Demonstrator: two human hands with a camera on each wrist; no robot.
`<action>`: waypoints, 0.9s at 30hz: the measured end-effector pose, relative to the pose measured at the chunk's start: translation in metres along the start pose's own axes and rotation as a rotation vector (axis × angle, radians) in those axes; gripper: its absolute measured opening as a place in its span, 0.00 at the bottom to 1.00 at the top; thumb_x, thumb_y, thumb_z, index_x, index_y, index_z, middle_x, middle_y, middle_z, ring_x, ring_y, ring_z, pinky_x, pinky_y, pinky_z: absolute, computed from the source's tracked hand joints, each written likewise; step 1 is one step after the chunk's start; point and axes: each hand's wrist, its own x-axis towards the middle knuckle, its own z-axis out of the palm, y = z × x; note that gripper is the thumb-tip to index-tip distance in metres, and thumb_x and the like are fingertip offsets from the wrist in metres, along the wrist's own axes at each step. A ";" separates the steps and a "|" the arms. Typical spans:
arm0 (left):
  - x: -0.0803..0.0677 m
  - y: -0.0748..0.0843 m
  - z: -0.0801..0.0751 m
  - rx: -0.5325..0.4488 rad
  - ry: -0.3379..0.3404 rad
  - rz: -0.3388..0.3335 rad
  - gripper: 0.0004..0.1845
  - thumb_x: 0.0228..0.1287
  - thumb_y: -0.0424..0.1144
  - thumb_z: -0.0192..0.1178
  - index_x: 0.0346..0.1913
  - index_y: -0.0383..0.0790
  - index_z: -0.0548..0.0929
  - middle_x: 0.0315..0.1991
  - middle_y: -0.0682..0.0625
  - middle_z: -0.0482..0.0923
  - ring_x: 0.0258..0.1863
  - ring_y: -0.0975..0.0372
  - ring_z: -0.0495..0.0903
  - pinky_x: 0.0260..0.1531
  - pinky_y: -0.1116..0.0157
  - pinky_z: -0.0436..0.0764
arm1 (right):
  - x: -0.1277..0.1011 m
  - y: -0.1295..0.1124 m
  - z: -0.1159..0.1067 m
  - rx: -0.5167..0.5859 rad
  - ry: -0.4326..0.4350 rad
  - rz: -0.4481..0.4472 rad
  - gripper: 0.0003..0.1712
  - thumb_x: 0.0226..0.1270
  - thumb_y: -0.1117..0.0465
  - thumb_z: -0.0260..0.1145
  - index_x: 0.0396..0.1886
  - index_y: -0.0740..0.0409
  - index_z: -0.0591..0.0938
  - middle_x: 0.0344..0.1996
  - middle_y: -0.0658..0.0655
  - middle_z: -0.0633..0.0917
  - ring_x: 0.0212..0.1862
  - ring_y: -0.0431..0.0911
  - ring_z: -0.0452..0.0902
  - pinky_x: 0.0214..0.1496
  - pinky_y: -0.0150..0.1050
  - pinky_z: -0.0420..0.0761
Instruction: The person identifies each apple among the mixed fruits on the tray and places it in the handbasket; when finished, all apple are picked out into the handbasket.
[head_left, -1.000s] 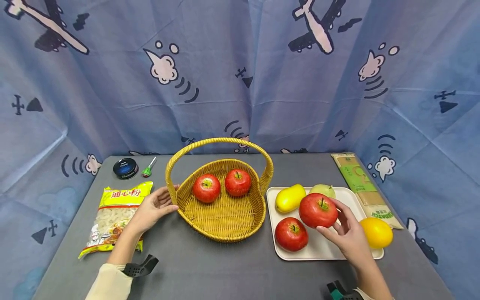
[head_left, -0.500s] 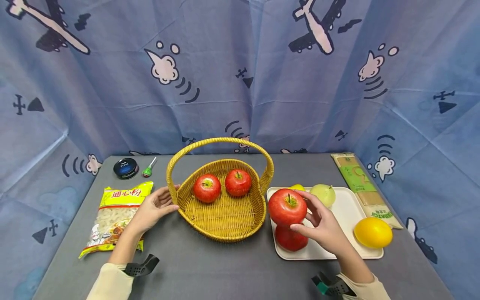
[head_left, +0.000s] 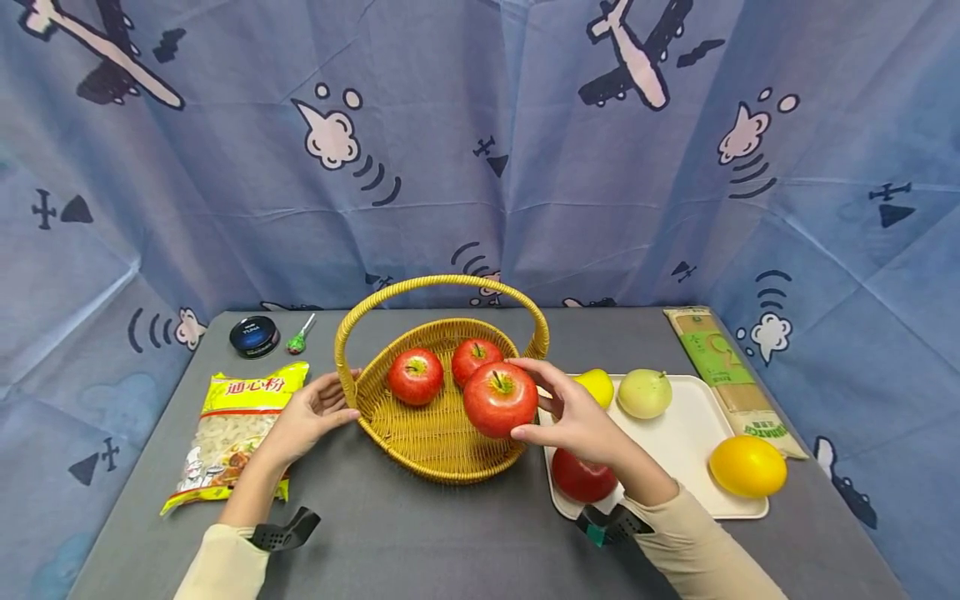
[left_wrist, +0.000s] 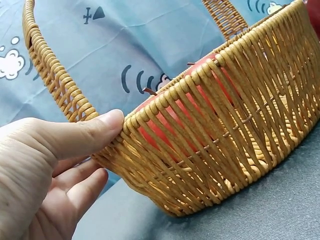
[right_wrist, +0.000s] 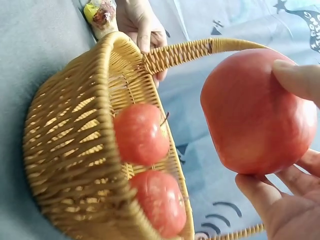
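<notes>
A yellow wicker basket (head_left: 438, 450) with a tall arched handle stands in the middle of the table. Two red apples, a left one (head_left: 415, 377) and a right one (right_wrist: 159, 202), lie in its back part. My left hand (head_left: 313, 414) grips the basket's left end at the foot of the handle; its thumb (left_wrist: 102, 127) lies at the rim. Above the basket's right side, my right hand (head_left: 573, 417) holds a third red apple (head_left: 500, 400) between thumb and fingers. In the right wrist view this held apple (right_wrist: 255, 115) appears clear of the rim.
Right of the basket, a white tray (head_left: 675, 450) bears another red apple (head_left: 581, 477), a yellow mango-like fruit (head_left: 596, 387), a pale green fruit (head_left: 645, 393) and a yellow-orange fruit (head_left: 747, 467). Beyond lies a noodle packet (head_left: 723, 367). At left are a macaroni bag (head_left: 236, 433), tuna tin (head_left: 254, 336) and lollipop (head_left: 298, 337).
My right hand has carried the apple leftward from over the tray to over the basket's right side. The left hand and the basket have stayed in place.
</notes>
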 end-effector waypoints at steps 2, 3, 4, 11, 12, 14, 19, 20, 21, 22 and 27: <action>0.000 0.000 0.000 -0.001 -0.001 -0.004 0.33 0.59 0.26 0.62 0.67 0.30 0.63 0.67 0.36 0.64 0.65 0.60 0.67 0.58 0.80 0.70 | 0.012 -0.001 0.003 0.010 -0.029 0.004 0.43 0.51 0.68 0.74 0.67 0.58 0.66 0.62 0.59 0.71 0.60 0.47 0.72 0.60 0.35 0.78; 0.000 0.000 0.000 0.001 0.000 -0.007 0.33 0.59 0.26 0.63 0.67 0.30 0.64 0.67 0.36 0.65 0.66 0.59 0.67 0.58 0.80 0.70 | 0.018 -0.002 0.005 0.009 -0.043 0.008 0.43 0.51 0.67 0.74 0.67 0.57 0.66 0.62 0.59 0.71 0.60 0.48 0.72 0.60 0.36 0.78; 0.000 0.000 0.000 0.002 0.000 -0.008 0.33 0.59 0.26 0.62 0.67 0.30 0.63 0.67 0.36 0.65 0.66 0.58 0.67 0.58 0.80 0.70 | 0.023 -0.001 0.006 0.006 -0.058 0.013 0.43 0.51 0.66 0.74 0.67 0.57 0.66 0.63 0.59 0.71 0.60 0.48 0.72 0.59 0.36 0.79; 0.001 0.001 0.000 0.003 -0.001 -0.018 0.33 0.59 0.26 0.62 0.67 0.29 0.63 0.67 0.37 0.64 0.67 0.51 0.64 0.58 0.79 0.71 | 0.061 0.005 0.014 0.072 -0.228 0.054 0.42 0.52 0.67 0.74 0.66 0.57 0.65 0.60 0.59 0.73 0.59 0.50 0.72 0.59 0.39 0.79; 0.001 0.001 0.000 0.001 -0.002 -0.019 0.33 0.59 0.26 0.62 0.67 0.29 0.63 0.68 0.37 0.64 0.67 0.50 0.64 0.58 0.79 0.71 | 0.066 0.007 0.015 0.078 -0.259 0.057 0.42 0.52 0.68 0.73 0.66 0.58 0.65 0.60 0.60 0.72 0.60 0.51 0.72 0.60 0.39 0.79; 0.001 0.001 0.000 -0.001 -0.002 -0.021 0.33 0.59 0.26 0.62 0.67 0.28 0.62 0.68 0.37 0.64 0.68 0.50 0.63 0.58 0.79 0.71 | 0.076 0.012 0.017 0.068 -0.317 0.067 0.41 0.52 0.68 0.73 0.66 0.60 0.65 0.60 0.61 0.71 0.60 0.51 0.71 0.61 0.39 0.78; 0.001 0.001 -0.001 0.004 0.002 -0.017 0.34 0.58 0.28 0.64 0.67 0.28 0.63 0.68 0.36 0.64 0.67 0.52 0.65 0.57 0.80 0.71 | 0.093 0.026 0.021 0.019 -0.461 0.117 0.41 0.53 0.67 0.73 0.66 0.60 0.65 0.61 0.61 0.71 0.62 0.50 0.69 0.64 0.38 0.75; 0.001 0.001 -0.001 0.006 0.005 -0.018 0.34 0.58 0.28 0.64 0.67 0.29 0.63 0.67 0.36 0.64 0.66 0.54 0.66 0.57 0.80 0.71 | 0.095 0.028 0.021 0.007 -0.489 0.133 0.41 0.53 0.67 0.73 0.66 0.59 0.66 0.61 0.60 0.71 0.62 0.49 0.69 0.64 0.38 0.75; 0.001 0.000 -0.001 0.007 0.006 -0.016 0.34 0.58 0.28 0.64 0.67 0.29 0.63 0.67 0.36 0.64 0.66 0.56 0.67 0.57 0.80 0.71 | 0.098 0.030 0.022 -0.009 -0.517 0.142 0.41 0.53 0.66 0.73 0.66 0.58 0.66 0.61 0.59 0.71 0.62 0.48 0.70 0.64 0.38 0.75; 0.001 0.000 -0.001 0.009 0.005 -0.016 0.34 0.58 0.29 0.64 0.67 0.29 0.63 0.67 0.36 0.64 0.65 0.58 0.68 0.57 0.80 0.71 | 0.100 0.032 0.023 -0.023 -0.543 0.153 0.41 0.53 0.66 0.73 0.66 0.57 0.66 0.61 0.58 0.71 0.62 0.48 0.70 0.64 0.38 0.75; 0.001 -0.001 -0.001 0.008 0.000 -0.009 0.33 0.58 0.28 0.64 0.66 0.30 0.64 0.67 0.36 0.64 0.65 0.59 0.68 0.58 0.79 0.71 | 0.110 0.037 0.027 -0.052 -0.658 0.179 0.41 0.52 0.66 0.73 0.67 0.55 0.67 0.63 0.56 0.70 0.62 0.46 0.69 0.67 0.41 0.72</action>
